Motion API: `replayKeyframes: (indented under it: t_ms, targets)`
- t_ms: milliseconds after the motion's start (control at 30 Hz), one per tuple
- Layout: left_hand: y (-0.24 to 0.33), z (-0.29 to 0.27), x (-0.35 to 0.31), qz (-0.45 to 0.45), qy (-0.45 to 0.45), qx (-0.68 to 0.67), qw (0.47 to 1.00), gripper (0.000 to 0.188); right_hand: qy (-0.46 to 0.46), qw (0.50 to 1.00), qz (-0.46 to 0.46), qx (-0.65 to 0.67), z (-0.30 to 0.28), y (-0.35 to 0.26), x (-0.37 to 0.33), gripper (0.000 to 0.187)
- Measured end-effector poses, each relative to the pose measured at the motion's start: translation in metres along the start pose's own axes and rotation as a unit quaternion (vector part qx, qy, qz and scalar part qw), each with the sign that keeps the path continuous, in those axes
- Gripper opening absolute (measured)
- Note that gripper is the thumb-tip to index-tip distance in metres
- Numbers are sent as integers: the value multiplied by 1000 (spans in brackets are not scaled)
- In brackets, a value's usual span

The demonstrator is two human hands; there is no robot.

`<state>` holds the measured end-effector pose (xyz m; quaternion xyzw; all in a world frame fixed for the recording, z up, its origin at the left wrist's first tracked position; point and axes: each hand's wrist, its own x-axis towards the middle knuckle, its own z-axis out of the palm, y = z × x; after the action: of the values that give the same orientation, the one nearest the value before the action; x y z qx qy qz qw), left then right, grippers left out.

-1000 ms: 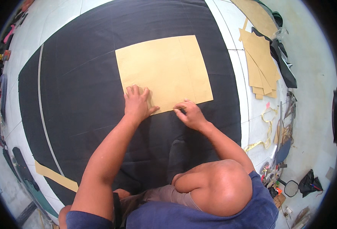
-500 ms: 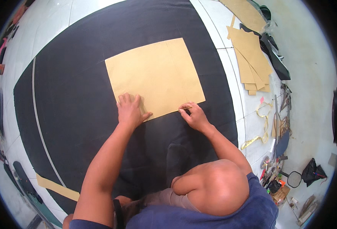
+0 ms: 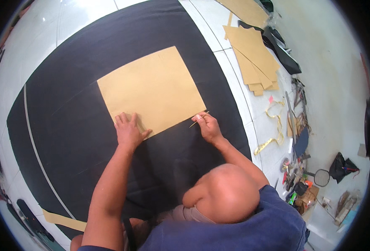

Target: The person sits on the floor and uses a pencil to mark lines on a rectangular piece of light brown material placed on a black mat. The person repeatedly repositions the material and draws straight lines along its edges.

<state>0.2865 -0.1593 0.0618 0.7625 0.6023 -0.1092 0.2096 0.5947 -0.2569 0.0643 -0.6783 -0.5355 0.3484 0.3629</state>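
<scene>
A tan rectangular sheet of card or stiff paper [image 3: 151, 85] lies flat on a large black cloth-like sheet [image 3: 67, 125]. My left hand [image 3: 129, 129] rests on its near left part, fingers spread, thumb at the near edge. By the near right corner, my right hand [image 3: 209, 126] pinches a thin yellowish stick [image 3: 194, 123], pencil-like in shape, held slantwise across the fingers. I cannot make out whether its tip touches the black sheet. Faint pale lines show on the black sheet left of the card.
Tan pattern pieces [image 3: 252, 58] lie stacked at the far right, near black scraps [image 3: 281, 50]. A yellow measuring tape [image 3: 279, 129] curls below them, beside assorted tools [image 3: 298, 175]. A long pale strip [image 3: 36, 144] crosses the black sheet's left side; a tan strip [image 3: 63, 219] lies near left.
My right hand has moved right along the card's near edge to its corner, and the stick has turned more slantwise. My left hand stays on the card. The whole view has shifted slightly.
</scene>
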Motion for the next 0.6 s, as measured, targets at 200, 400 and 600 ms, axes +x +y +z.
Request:
replayKeyframes:
  t_ms: [200, 400, 600]
  targets:
    - [-9, 14, -2, 24, 75, 34, 996, 95, -52, 990, 124, 49, 5, -14, -42, 38]
    - [-7, 12, 5, 24, 37, 18, 999, 91, -84, 973, 213, 16, 7, -27, -78, 34]
    - [9, 0, 20, 37, 45, 21, 998, 92, -7, 975, 198, 100, 0, -6, -89, 35]
